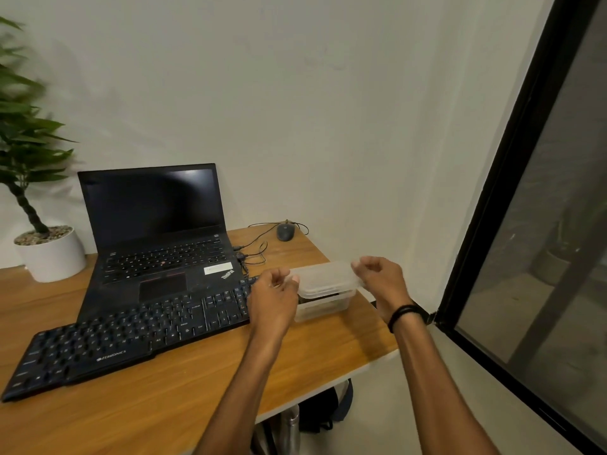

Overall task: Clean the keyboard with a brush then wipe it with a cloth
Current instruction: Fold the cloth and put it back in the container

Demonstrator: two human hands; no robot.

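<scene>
Potted plant (49, 254) at nine o'clock on the desk (164, 405), no part of the job. Keyboard (131, 336) is black and lies slantwise from eight o'clock toward centre, just in front of the open laptop (157, 224), its far end just beside the left hand. Nothing rests on the keys, and no brush or cloth shows anywhere in the open. Judgement: task barely begun — brushing not yet started, wiping all ahead. This looks like fetching the tools.

Left hand (274, 300), just below centre: thumb and curled fingers pinch the left end of a clear lid (325, 277). The lid sits raised and slightly askew over a clear plastic container (325, 307), which stands on the desk at three o'clock of the keyboard's far end, near the desk's right edge. Something dark lies inside; cannot tell what through the plastic.

Right hand (381, 280), at three o'clock of the lid: thumb and fingertips nipped on its right end, other fingers curled in. Dark bands (402, 315) on that wrist. Mouse (285, 232) at twelve o'clock of the container — well apart, cable trailing toward the laptop.
</scene>
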